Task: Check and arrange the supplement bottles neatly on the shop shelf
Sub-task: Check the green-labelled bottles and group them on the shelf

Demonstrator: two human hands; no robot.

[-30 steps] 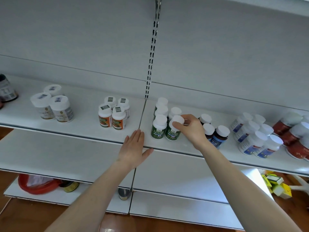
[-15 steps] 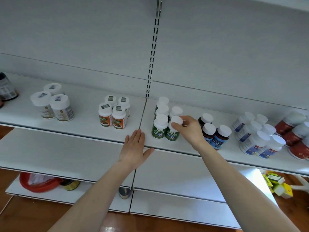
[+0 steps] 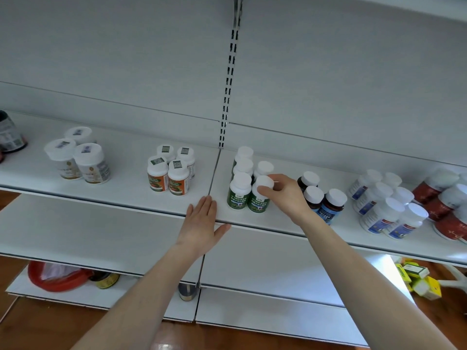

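White plastic caps sit on top of every small bottle on the shelf (image 3: 121,195). The one that matters now is the green bottle (image 3: 258,202) at the front of its little group, near the middle of the shelf, standing up straight.

The right hand (image 3: 286,197) comes at it from 3 o'clock. Its fingers (image 3: 274,178) and thumb curl round the white cap (image 3: 262,183) and pinch it. The left hand (image 3: 202,223) lies flat on the front edge of the shelf, at about 8 o'clock from the bottle. Its fingers (image 3: 206,207) are straight and close together, the thumb sticks out to the side, and it holds nothing.

A second green bottle (image 3: 238,197) stands just beside the first at 9 o'clock, maybe touching it. More green ones (image 3: 243,164) line up behind, at 11 and 12 o'clock. Dark bottles with blue labels (image 3: 329,205) stand near at 3 o'clock, partly hidden by the hand. Orange bottles (image 3: 168,179) stand well apart at 9 o'clock.

I think the bottle is light, hard and will not squash. The shiny label looks smooth, so it may slip in the fingers. The cap is a good place to hold for a small turn or a slide. For lifting, a hold round the body, below the cap, seems safer. The bottle is tall and thin, so a hard push near the top could tip it into its neighbours.
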